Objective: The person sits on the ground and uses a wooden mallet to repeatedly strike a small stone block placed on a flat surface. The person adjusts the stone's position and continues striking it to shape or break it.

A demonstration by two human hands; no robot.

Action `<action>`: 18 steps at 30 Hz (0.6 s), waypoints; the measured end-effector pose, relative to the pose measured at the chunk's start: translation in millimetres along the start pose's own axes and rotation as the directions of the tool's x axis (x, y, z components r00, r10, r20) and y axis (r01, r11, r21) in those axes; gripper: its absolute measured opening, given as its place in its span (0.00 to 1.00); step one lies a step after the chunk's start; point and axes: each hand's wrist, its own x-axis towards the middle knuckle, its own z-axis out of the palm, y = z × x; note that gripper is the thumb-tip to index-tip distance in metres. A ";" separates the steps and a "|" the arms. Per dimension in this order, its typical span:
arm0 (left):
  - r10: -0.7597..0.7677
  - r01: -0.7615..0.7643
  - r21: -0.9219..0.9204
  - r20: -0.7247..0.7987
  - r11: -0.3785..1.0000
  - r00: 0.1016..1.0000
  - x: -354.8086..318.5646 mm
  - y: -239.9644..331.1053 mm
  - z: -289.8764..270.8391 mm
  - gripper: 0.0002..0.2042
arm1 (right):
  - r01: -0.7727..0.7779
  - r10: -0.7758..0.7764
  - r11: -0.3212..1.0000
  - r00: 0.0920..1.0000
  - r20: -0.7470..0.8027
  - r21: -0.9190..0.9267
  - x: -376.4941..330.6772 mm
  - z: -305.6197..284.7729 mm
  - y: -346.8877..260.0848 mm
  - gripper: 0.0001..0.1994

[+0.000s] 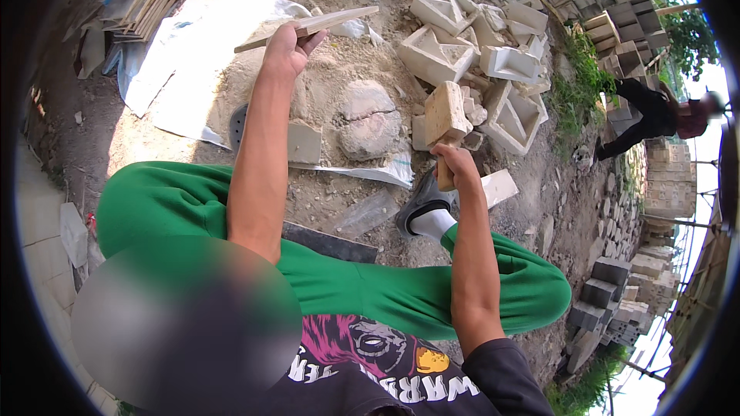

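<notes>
My left hand [289, 48] is raised over the far side of the work spot, gripping a thin, flat, pale slab [339, 17] near its middle. Whether the slab is wood or concrete, I cannot tell. In my right hand [460, 163] is the handle of a mallet with a thick, blocky, tan head [447, 110], which points away from me. Between the two hands a rounded, cracked stone [368, 125] rests on the dusty ground. The mallet and the slab are both apart from it. A squarish pale block piece [304, 143] stands left of the stone.
Openwork concrete blocks [439, 54] with triangular holes lie piled with rubble, far right of the stone. A white sheet [185, 69] spreads at left, beside stacked thin boards [146, 4]. My grey clog [420, 204] is near the mallet. Another person [655, 112] is at far right.
</notes>
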 end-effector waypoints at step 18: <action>0.141 -0.109 0.387 -0.056 0.916 0.988 -20.4 9.0 -50.9 0.17 | -0.116 0.112 0.993 0.966 0.234 0.006 15.5 85.6 72.1 0.14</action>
